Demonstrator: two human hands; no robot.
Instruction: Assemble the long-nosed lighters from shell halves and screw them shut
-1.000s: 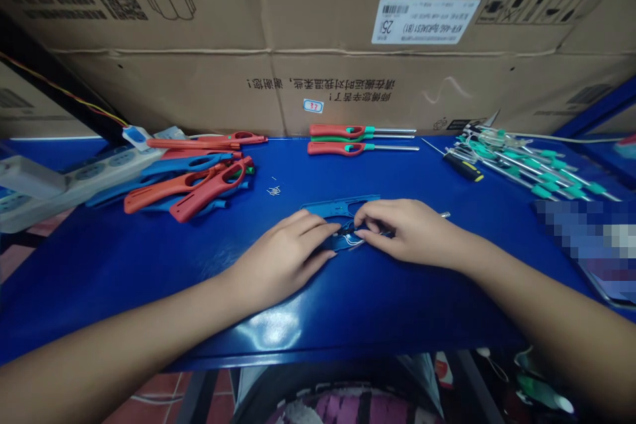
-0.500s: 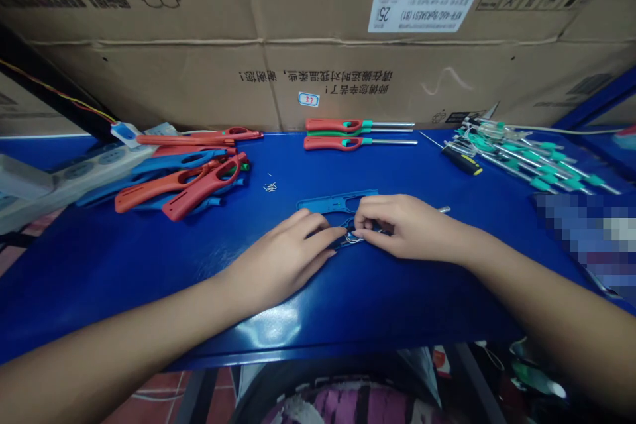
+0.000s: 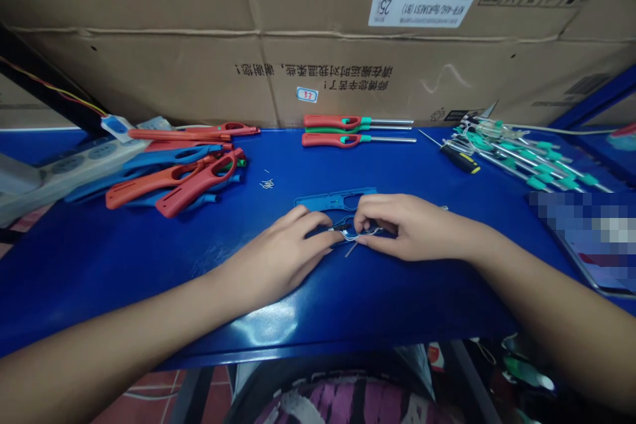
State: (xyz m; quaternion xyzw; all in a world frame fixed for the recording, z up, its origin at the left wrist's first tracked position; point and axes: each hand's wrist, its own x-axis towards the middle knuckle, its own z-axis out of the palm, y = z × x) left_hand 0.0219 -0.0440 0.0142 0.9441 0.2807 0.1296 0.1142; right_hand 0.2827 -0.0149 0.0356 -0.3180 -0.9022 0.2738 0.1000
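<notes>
Between my hands lies a blue lighter shell half (image 3: 342,224) with its inner parts and pale wires (image 3: 349,236) exposed. My left hand (image 3: 295,242) is closed on the near end of this half, thumb and fingertips at the wires. Opposite it, my right hand (image 3: 405,225) pinches a thin wire, whose end sticks out below the fingertips; the palm hides much of the shell. A metal tube tip (image 3: 444,208) shows past the right wrist. Just behind, another blue shell half (image 3: 318,201) lies inside up on the table.
Red, orange and blue lighter shells (image 3: 193,185) are piled left beside a power strip (image 3: 74,162). Tiny pins (image 3: 267,183) lie nearby. Lighters with tubes (image 3: 332,140) lie at the back, a screwdriver (image 3: 460,158) and metal tubes with green parts (image 3: 536,156) at right. A cardboard box (image 3: 199,46) stands behind.
My right fingertips have shifted slightly, and a thin wire end now pokes out below them. My left hand stays nearly in place. The view has tilted and moved a little.
</notes>
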